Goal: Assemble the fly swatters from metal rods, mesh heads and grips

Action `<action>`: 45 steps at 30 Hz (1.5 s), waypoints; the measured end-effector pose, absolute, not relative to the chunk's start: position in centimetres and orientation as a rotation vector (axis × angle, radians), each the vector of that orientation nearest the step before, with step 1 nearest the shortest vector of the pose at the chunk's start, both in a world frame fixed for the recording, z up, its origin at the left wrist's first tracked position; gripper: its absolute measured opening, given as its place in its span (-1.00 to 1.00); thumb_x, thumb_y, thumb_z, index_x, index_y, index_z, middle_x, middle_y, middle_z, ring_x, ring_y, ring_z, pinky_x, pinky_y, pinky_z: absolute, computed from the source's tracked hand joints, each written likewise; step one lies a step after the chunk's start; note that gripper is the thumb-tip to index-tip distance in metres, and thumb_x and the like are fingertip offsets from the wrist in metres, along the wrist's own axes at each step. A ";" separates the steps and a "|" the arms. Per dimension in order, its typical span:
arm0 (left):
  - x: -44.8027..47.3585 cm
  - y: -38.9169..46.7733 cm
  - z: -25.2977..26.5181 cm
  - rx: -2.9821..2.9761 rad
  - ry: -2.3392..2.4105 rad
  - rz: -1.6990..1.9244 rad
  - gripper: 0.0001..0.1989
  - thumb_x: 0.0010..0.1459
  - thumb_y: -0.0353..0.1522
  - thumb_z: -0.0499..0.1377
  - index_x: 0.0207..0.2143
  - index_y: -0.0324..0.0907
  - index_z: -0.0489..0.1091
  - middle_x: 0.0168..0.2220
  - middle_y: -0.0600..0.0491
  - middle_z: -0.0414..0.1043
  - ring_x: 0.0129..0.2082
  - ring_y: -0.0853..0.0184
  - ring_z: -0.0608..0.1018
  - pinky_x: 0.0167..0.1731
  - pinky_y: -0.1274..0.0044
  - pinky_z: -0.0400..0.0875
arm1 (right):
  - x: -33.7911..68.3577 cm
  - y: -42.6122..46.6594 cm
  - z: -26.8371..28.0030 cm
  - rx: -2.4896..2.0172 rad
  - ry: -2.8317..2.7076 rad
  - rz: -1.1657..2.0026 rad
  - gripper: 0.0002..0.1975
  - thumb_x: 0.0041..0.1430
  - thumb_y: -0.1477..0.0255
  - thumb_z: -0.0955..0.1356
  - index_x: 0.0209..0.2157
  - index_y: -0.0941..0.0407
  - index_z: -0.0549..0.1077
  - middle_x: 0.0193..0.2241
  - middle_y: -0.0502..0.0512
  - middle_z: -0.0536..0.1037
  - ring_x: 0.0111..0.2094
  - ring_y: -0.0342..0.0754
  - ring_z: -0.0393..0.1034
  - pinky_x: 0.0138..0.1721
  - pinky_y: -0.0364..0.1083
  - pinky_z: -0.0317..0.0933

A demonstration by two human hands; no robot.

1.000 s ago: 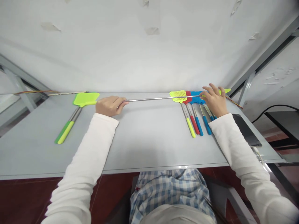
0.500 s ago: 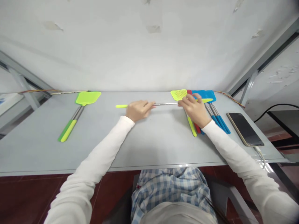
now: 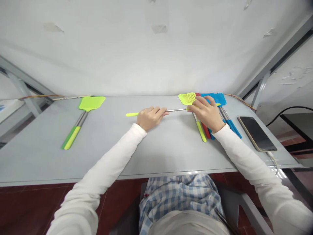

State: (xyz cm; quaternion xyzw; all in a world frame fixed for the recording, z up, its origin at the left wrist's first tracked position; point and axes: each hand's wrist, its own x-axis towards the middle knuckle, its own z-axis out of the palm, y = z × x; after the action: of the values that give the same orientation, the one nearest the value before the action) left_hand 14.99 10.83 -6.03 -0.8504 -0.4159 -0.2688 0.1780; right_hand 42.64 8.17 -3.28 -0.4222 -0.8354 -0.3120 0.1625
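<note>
My left hand [image 3: 151, 118] is closed around the handle end of a yellow-green fly swatter [image 3: 176, 110] with a thin metal rod. The swatter lies sideways above the table, its handle tip poking out to the left. At the other end, my right hand [image 3: 206, 113] grips the swatter near its head, which is seen edge-on and partly hidden by my fingers. Behind and below my right hand lie a yellow-green swatter [image 3: 187, 98], a red one [image 3: 205, 130] and several blue swatters [image 3: 220, 98], partly covered by the hand.
At the left of the grey table [image 3: 110, 143], a yellow-green swatter [image 3: 92, 103] lies beside a green handle [image 3: 68, 137]. A phone [image 3: 257, 133] with a white cable [image 3: 273, 159] lies at the right. A white wall [image 3: 137, 58] stands behind the table.
My left hand has shifted slightly to the right with the handle, closer to my right hand. The swatter's end-to-end span looks a little shorter. My right hand has barely moved.
</note>
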 end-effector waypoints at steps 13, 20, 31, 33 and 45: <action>17.8 8.7 -6.1 -2.320 -1.108 -0.809 -0.57 0.34 -0.08 -0.03 -0.23 -0.08 0.56 -0.55 0.03 0.43 -0.58 0.38 0.41 -0.56 0.47 -0.01 | 39.5 6.9 -3.8 -1.050 -2.329 -0.930 -0.73 0.39 0.52 0.17 -0.25 0.09 0.47 -0.41 0.06 0.49 -0.28 -0.04 0.33 -0.10 -0.02 0.09; 17.9 9.0 -6.2 -2.346 -1.152 -0.820 -0.54 0.34 -0.04 -0.06 -0.23 -0.07 0.54 -0.56 0.03 0.40 -0.58 0.38 0.40 -0.56 0.46 0.01 | 39.0 6.4 -4.4 -1.113 -2.310 -0.872 -0.79 0.39 0.40 0.20 -0.09 0.08 0.43 0.02 0.17 0.50 0.21 0.08 0.24 0.18 0.10 -0.05; 10.9 11.4 -4.8 -2.242 -1.194 -0.791 -0.56 0.29 -0.01 0.00 -0.32 -0.04 0.54 -0.65 0.07 0.23 -0.64 0.37 0.29 -0.56 0.46 -0.07 | 47.5 10.7 -3.7 -1.353 -2.152 -0.841 -0.77 0.36 0.37 0.23 -0.29 -0.02 0.51 -0.12 0.05 0.58 0.19 0.10 0.22 0.15 0.19 -0.11; 8.6 12.2 -4.6 -2.201 -1.213 -0.810 -0.58 0.27 -0.01 0.03 -0.35 -0.05 0.55 -0.67 0.07 0.20 -0.64 0.36 0.25 -0.56 0.45 -0.08 | 49.3 11.1 -2.8 -1.438 -2.125 -0.779 -0.76 0.37 0.36 0.22 -0.29 0.00 0.50 -0.15 0.10 0.57 0.18 0.10 0.22 0.14 0.20 -0.13; 9.5 11.0 -5.0 -2.210 -1.192 -0.817 -0.62 0.25 -0.03 0.07 -0.34 -0.03 0.57 -0.67 0.06 0.22 -0.65 0.37 0.23 -0.57 0.45 -0.13 | 45.7 10.6 -3.3 -1.273 -2.340 -0.730 -0.72 0.39 0.36 0.21 -0.22 0.06 0.55 -0.33 0.09 0.60 -0.23 -0.02 0.38 -0.12 0.02 0.05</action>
State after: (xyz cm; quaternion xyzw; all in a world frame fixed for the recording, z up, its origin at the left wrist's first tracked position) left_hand 9.53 10.96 -5.05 -0.8108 -0.4374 -0.2997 0.2480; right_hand 45.65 10.59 -3.27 -0.4528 -0.8319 -0.2594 0.1887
